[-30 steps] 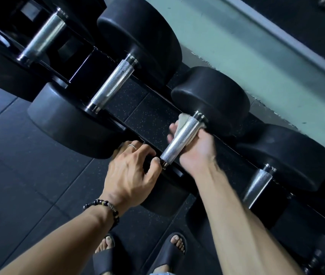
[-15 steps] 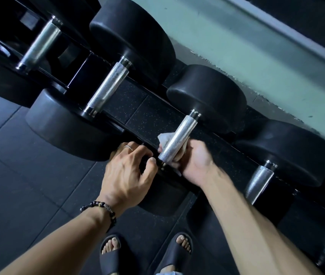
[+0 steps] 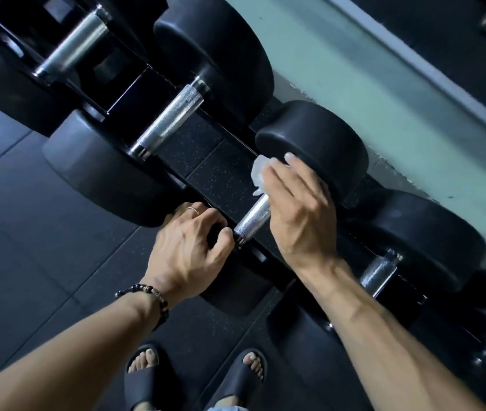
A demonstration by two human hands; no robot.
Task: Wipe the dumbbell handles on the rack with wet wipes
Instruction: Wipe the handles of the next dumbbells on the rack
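Observation:
Black dumbbells lie in a row on the low rack (image 3: pixel 215 170). My right hand (image 3: pixel 298 209) is wrapped over the far end of the middle dumbbell's chrome handle (image 3: pixel 252 221), holding a white wet wipe (image 3: pixel 259 173) against it; the wipe sticks out past my fingers by the far weight head (image 3: pixel 319 143). My left hand (image 3: pixel 188 250) grips the near weight head of the same dumbbell, its thumb beside the handle's near collar. The near half of the handle is bare.
Further chrome handles show to the left (image 3: pixel 167 123), far left (image 3: pixel 73 51) and right (image 3: pixel 379 271). A pale green wall base (image 3: pixel 384 93) runs behind the rack. My feet in dark slides (image 3: pixel 144 378) stand on the dark rubber floor.
My right hand moved from under the handle's near end to over its far end, taking the wipe with it. My left hand stayed on the near weight head.

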